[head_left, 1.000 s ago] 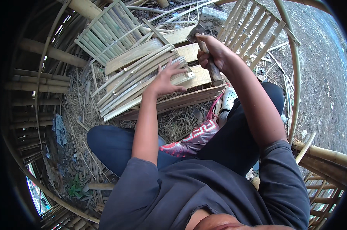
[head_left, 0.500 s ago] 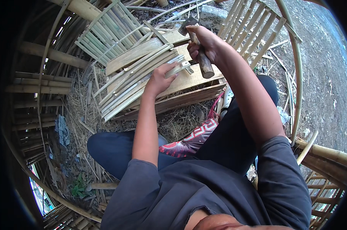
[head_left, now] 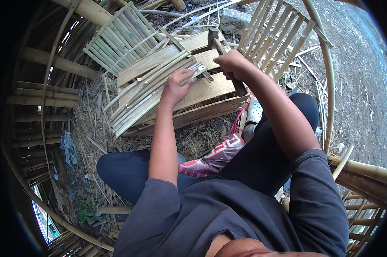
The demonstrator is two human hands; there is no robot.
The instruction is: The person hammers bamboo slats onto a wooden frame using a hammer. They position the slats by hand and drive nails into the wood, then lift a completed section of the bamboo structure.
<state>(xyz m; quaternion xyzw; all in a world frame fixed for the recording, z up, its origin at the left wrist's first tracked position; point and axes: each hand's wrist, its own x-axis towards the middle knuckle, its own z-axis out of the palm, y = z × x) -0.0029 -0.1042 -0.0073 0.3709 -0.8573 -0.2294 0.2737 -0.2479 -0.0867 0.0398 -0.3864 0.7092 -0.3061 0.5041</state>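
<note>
My right hand [head_left: 235, 65] is wrapped round the wooden handle of a hammer [head_left: 219, 46], its dark head pointing away from me. The hammer is over the right end of a low wooden bench [head_left: 210, 88]; whether it touches anything there I cannot tell. On the left, my left hand [head_left: 174, 87] is closed on the near end of a bamboo strip [head_left: 193, 76], thumb and fingers pinching it. Beneath that hand a bundle of long bamboo strips [head_left: 138, 112] lies slanted across the bench planks. A short crosspiece [head_left: 207, 76] shows just beyond the pinched end.
A slatted bamboo panel [head_left: 120, 38] leans at the far left, and another slatted frame [head_left: 279, 36] stands at the far right. A concrete block [head_left: 235, 21] sits behind the bench. A printed red and dark bag [head_left: 215, 157] lies between my legs. Bamboo poles [head_left: 328, 85] curve round the right.
My right hand has come down and slightly right with the hammer, whose head has swung round and lower. The left hand stays nearly in place, the pinched bamboo strip slightly turned.
</note>
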